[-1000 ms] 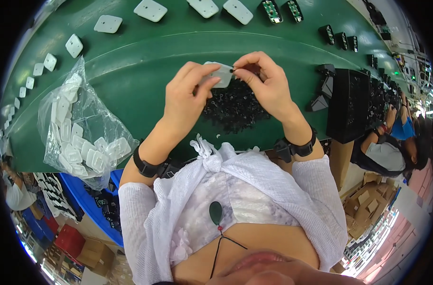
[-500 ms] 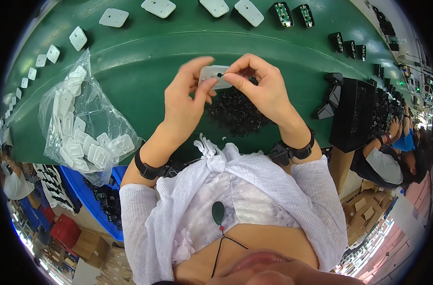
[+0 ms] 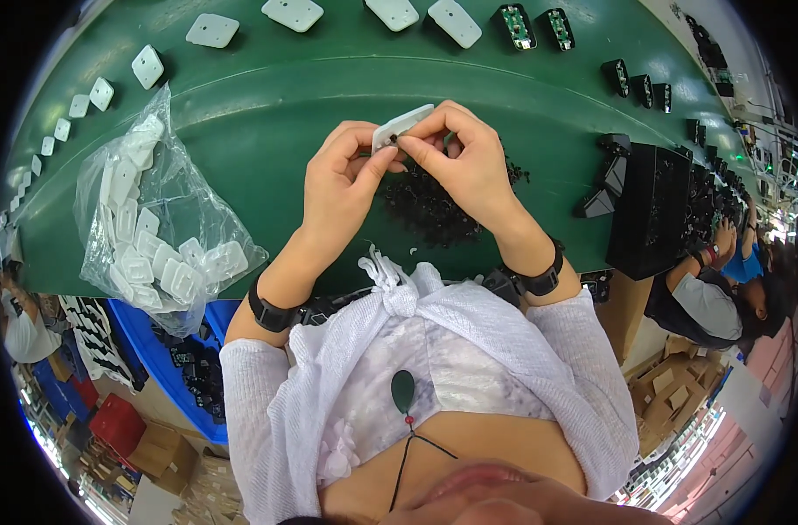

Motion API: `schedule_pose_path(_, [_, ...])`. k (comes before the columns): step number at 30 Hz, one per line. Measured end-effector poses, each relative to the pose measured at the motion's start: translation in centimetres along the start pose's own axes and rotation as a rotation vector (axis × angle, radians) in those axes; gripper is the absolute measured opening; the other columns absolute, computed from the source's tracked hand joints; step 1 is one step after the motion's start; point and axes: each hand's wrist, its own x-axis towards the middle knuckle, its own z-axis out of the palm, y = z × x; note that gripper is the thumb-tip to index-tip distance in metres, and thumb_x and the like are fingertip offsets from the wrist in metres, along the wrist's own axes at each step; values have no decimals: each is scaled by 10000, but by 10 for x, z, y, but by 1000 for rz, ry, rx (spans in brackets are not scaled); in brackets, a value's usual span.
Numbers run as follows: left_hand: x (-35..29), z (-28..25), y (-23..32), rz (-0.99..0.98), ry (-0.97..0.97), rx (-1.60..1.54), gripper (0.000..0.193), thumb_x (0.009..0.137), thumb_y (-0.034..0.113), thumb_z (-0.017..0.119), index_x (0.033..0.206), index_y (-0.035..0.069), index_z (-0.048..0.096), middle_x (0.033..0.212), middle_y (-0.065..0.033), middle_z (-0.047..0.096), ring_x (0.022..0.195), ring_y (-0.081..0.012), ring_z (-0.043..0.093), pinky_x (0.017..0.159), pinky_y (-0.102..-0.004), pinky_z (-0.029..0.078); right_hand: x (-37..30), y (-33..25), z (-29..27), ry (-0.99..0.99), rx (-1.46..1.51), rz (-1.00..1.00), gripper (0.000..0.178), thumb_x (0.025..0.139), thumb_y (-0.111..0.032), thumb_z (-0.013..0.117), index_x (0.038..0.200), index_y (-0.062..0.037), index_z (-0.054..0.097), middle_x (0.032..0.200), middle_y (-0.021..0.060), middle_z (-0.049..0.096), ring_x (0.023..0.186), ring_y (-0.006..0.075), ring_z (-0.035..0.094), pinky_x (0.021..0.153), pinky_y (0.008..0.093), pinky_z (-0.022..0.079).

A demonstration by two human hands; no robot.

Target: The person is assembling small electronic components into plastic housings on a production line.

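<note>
A white plastic cover plate (image 3: 405,122) is tilted up above the green table, gripped at its left end by my left hand (image 3: 336,179). My right hand (image 3: 470,166) has thumb and forefinger pinched on a small black part (image 3: 393,138) at the plate's face. Whether that part sits in a hole of the plate cannot be made out. Below my right hand lies a loose heap of small black parts (image 3: 429,210), partly hidden by the hand and forearm. To the left, a clear plastic bag (image 3: 193,197) holds several more white plates (image 3: 138,268).
White plates (image 3: 212,31) stretch in a curved row along the table's far side, followed by black housings with green circuit boards (image 3: 514,26). At right stands a black box (image 3: 651,210). A blue bin (image 3: 167,372) is at lower left. Another person (image 3: 709,297) works at far right.
The plate has been tipped from facing up to a steeper, slanted angle. My left fingers have closed in on it, and my right hand has shifted slightly left with the small black part.
</note>
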Motion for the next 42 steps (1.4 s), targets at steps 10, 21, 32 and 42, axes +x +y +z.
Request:
schedule_pose_path(10, [-4, -2, -4, 286, 169, 508, 59, 855, 39, 642, 873, -8, 612, 875, -107, 587, 719, -187, 595, 586, -283, 478, -9, 19, 24, -24, 411, 177, 60, 881, -32, 644, 904, -8, 596, 855, 5, 589, 780, 68, 545, 717, 213, 443])
schedule_pose_path(21, [-21, -7, 4, 367, 210, 485, 118, 817, 30, 664, 851, -4, 555, 809, -97, 528, 648, -246, 539, 555, -332, 441, -13, 16, 26, -106, 375, 32, 51, 899, -40, 636, 894, -24, 588, 838, -7, 572, 728, 45, 494, 642, 189, 378])
schedule_pose_path(32, [-29, -14, 15, 433, 105, 534, 103, 828, 25, 649, 863, -11, 559, 854, -102, 534, 668, -225, 575, 564, -315, 453, -10, -11, 24, 78, 224, 8, 187, 824, -68, 726, 905, -16, 566, 843, -25, 494, 747, 55, 451, 667, 191, 365])
schedule_pose_path(42, [-39, -13, 15, -41, -43, 3, 98, 905, 55, 607, 907, -35, 569, 828, -56, 531, 659, -122, 617, 536, -233, 488, -12, -11, 0, -340, 254, 115, 158, 825, -11, 697, 806, -33, 542, 774, -33, 450, 676, 43, 430, 599, 192, 324])
